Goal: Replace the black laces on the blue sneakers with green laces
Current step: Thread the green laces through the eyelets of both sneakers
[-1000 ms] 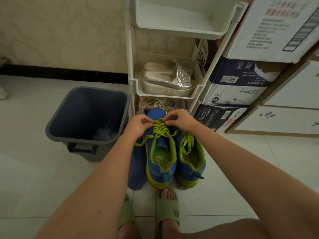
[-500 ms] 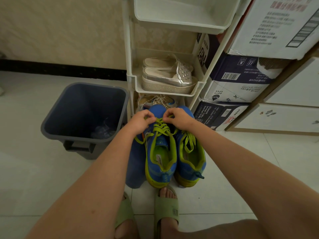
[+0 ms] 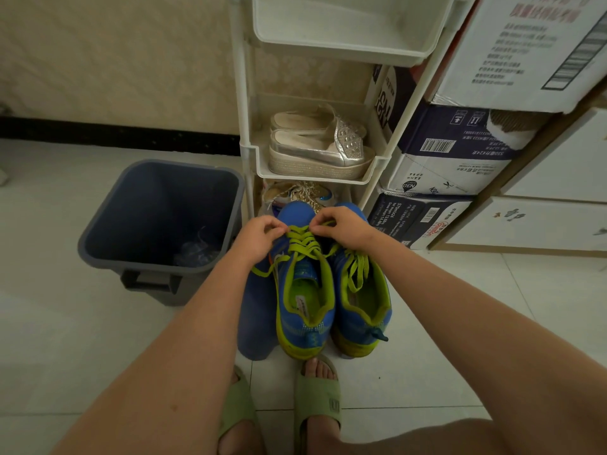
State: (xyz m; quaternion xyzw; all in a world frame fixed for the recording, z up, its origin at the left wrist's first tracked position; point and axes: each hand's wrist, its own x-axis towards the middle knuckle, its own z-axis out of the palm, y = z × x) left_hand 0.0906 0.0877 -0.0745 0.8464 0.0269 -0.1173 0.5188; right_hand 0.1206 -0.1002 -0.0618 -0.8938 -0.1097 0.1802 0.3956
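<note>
Found the blue sneakers (image 3: 305,320) side by side on the floor (image 3: 443,323), toes at the foot of the shoe rack (image 3: 244,126). Noted green lace (image 3: 303,246) crossed through the shoe nearer the bin (image 3: 157,208) (the other laced too, ends loose). Observed left hand (image 3: 262,236) and right hand (image 3: 345,226) each pinching lace at the toe-end crossings, apparently, fingertips being partly hidden. Judged to be tightening; next calls for drawing slack evenly toward the tongue, then tying

1. Dim, flat indoor light, with a faint sheen on the pale floor (image 3: 65,339).
2. Bin (image 3: 147,205) interior sits dark in shadow.
3. Wide-angle bowing at edges; carton (image 3: 525,44) print blurs top right.
</note>
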